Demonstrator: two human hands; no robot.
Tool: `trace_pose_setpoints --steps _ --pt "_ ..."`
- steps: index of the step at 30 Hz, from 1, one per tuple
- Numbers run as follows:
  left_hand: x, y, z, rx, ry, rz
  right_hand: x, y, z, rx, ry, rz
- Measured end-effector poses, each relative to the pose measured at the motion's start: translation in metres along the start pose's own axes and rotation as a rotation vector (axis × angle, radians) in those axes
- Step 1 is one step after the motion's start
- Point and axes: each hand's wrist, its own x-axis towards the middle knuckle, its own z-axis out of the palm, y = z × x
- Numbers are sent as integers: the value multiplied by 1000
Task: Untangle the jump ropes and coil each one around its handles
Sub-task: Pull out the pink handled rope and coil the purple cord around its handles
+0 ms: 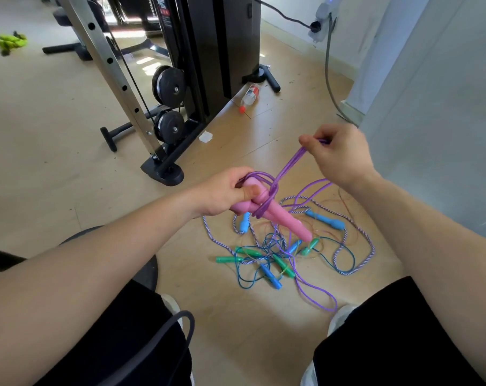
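Watching the head cam feed here. Far left on the floor [55, 121] there's a small neon green bundle [12, 43], can't tell what it is. Next over is a black gym machine [208, 51] with two black wheels [168, 84] low on it. A plastic bottle [249, 96] lies on its side by the base.

Now the hands. The left hand [222, 190] has its fingers [237, 174] curled tight round the two pink handles [280, 220], thumb pressed flat on top. The handles sit side by side, pointing down and to the right. The purple rope [290, 162] is wound several turns around them just past the thumb, with a few loops bunched up near the knuckles.

From those wraps a doubled strand runs taut up to the right hand [339, 154]. That one pinches the strand between thumb and forefinger, the other fingers curled in. The slack drops below that wrist to the floor and trails off in a big loop near the person's shoes.

Under the hands, on the floor, is the tangled pile [285, 266]: green handles, blue handles and thin blue cord. A striped rope [367, 240] with light blue handles [326, 222] circles round it.

Far right, a grey cable [328, 79] hangs down the wall.
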Motion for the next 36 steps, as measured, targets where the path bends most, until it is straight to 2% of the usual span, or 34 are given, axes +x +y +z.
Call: trace_pose_setpoints --steps 3,7,10,13,18,22,25,31,34,36 --pt "-8 7 -5 -112 -38 52 2 13 3 -13 -53 -13" --pt "-14 19 -14 -433 -18 94 2 23 9 7 -134 -2" --pt "-10 26 -17 -610 106 77 -10 25 18 -7 -277 27" --pt "0 25 -17 -670 272 63 -31 15 34 -32 -403 30" --pt "15 13 -13 -512 567 -16 -68 -14 57 -61 -560 -71" --pt "17 2 -13 -222 646 -39 -77 -31 50 -79 -650 -155" --pt "18 -6 -12 -4 607 -12 -70 -40 39 -46 -592 -198" --pt "10 -5 4 183 370 75 -42 -28 14 -3 -477 -240" --pt "9 1 6 226 320 117 -32 -16 13 -22 -402 -209" --pt "8 5 -1 156 258 130 -24 -7 8 22 -336 -178"
